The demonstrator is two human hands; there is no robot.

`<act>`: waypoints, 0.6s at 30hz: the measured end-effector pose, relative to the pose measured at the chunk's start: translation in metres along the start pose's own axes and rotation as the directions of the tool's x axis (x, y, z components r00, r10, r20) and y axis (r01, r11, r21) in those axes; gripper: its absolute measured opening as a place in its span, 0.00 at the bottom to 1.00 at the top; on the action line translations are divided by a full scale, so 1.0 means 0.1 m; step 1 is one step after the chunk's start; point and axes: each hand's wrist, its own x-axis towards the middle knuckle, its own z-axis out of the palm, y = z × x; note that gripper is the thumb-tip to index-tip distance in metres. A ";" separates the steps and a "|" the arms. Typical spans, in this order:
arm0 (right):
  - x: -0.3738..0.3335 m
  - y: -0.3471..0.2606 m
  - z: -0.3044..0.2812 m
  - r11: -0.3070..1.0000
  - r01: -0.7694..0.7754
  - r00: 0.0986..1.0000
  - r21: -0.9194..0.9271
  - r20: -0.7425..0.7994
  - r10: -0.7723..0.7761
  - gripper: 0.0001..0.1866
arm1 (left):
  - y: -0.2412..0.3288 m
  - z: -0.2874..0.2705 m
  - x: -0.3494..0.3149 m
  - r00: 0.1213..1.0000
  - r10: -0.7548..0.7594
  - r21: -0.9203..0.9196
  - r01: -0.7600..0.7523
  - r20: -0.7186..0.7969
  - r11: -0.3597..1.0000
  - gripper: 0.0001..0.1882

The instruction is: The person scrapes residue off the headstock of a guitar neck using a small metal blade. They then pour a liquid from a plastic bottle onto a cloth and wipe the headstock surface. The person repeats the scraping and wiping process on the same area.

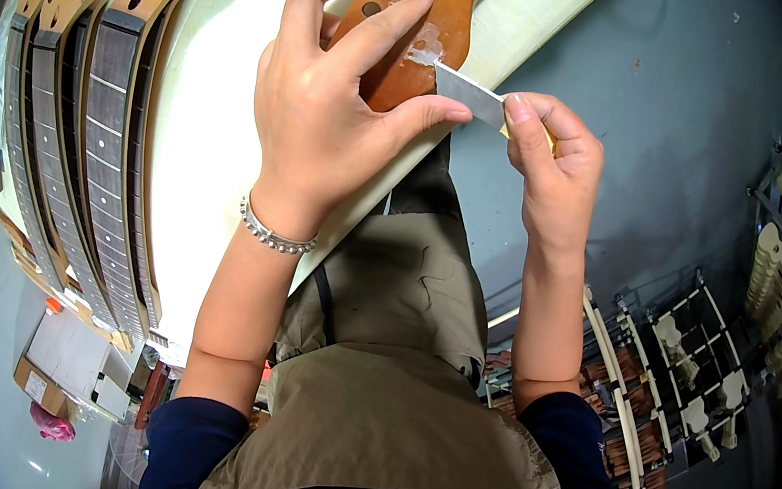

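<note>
A guitar headstock with an amber-brown finish lies at the table's edge; round holes show in it. A whitish, rough patch marks its face. My left hand grips the headstock, index finger laid across the face and other fingers curled at its left side. The left thumb stretches out to the blade. Pinched between thumb and fingers of my right hand is a flat steel blade, its tip touching the headstock beside the patch. Some yellow shows at the held end, mostly covered by the fingers.
Several guitar necks with dark fretboards stand in a row at the left on the pale tabletop. Racks with guitar parts stand on the floor at right. A white box sits lower left. My brown apron meets the table edge.
</note>
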 end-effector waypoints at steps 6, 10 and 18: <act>0.00 -0.02 -0.05 0.999 0.010 1.000 -0.041 0.025 -0.009 0.12 | 0.00 -0.01 0.00 1.000 0.026 -0.009 -0.026 -0.002 1.000 0.44; 0.00 -0.03 -0.03 1.000 -0.010 1.000 -0.029 0.019 0.011 0.12 | 0.00 -0.01 0.00 1.000 0.018 -0.011 -0.017 0.002 1.000 0.44; -0.01 -0.03 0.00 1.000 -0.010 1.000 -0.030 -0.003 0.010 0.12 | 0.00 -0.01 0.01 1.000 0.001 -0.015 0.000 0.009 1.000 0.43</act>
